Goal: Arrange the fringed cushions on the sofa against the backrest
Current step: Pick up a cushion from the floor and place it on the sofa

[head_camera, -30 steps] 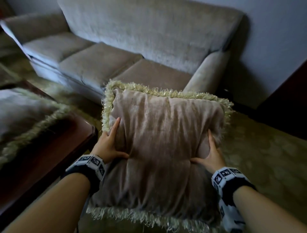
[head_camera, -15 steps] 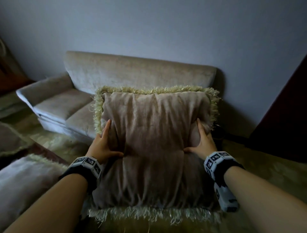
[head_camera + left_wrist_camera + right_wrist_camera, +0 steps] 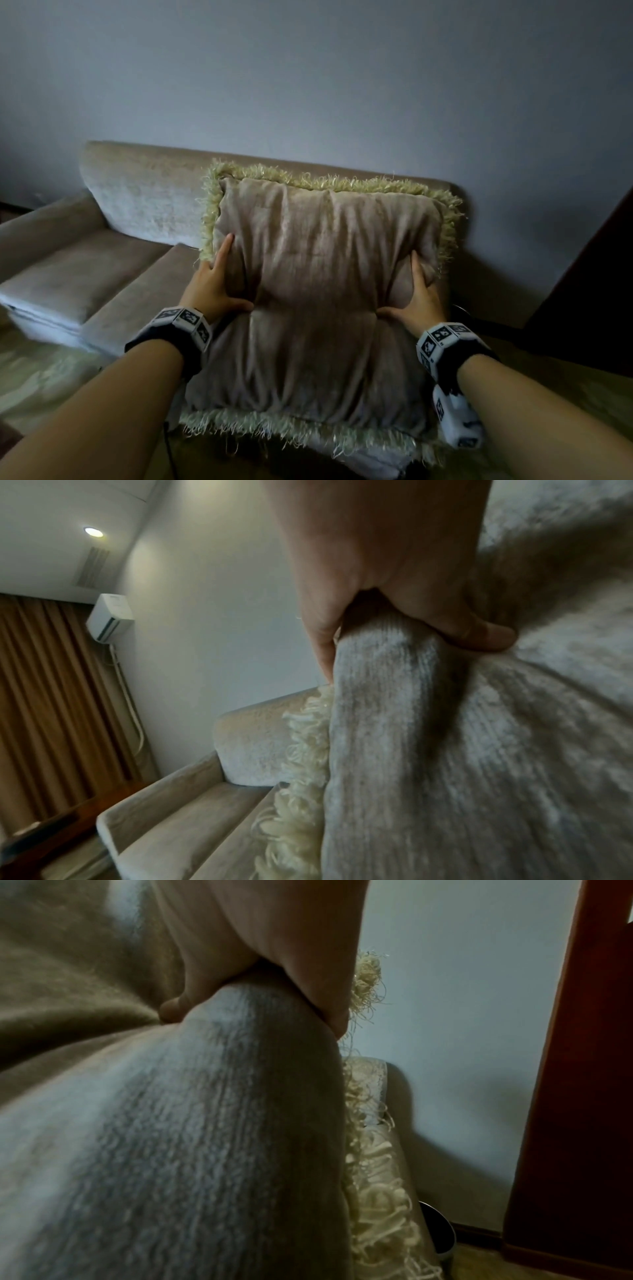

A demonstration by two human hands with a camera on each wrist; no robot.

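Fingers [image 3: 224, 248] of the left hand [image 3: 209, 291] lie long on the left side of one fringed cushion [image 3: 325, 294], and its thumb presses into the front cloth, so a fold is pinched between thumb and fingers, as the left wrist view shows. On the other side the right hand [image 3: 419, 298] grasps in the same way: fingers up along the right edge, thumb dug into the cloth toward the middle. Two hands hold one cushion; it is the only cushion in view. It stands upright in front of the right end of the one sofa [image 3: 144, 202], and its top fringe reaches nearly to the top line of the backrest [image 3: 137, 185]. Whether its back touches the backrest I cannot tell. Its lower fringe hangs over the front of the seat area. Two seat cushions [image 3: 89, 274] are visible to the left of it, both bare, with free room there. One armrest [image 3: 41, 226] closes the far left end. Behind the sofa is a plain wall [image 3: 308, 85], and a dark wooden panel [image 3: 589, 291] stands at the right, near the cushion's right fringe.
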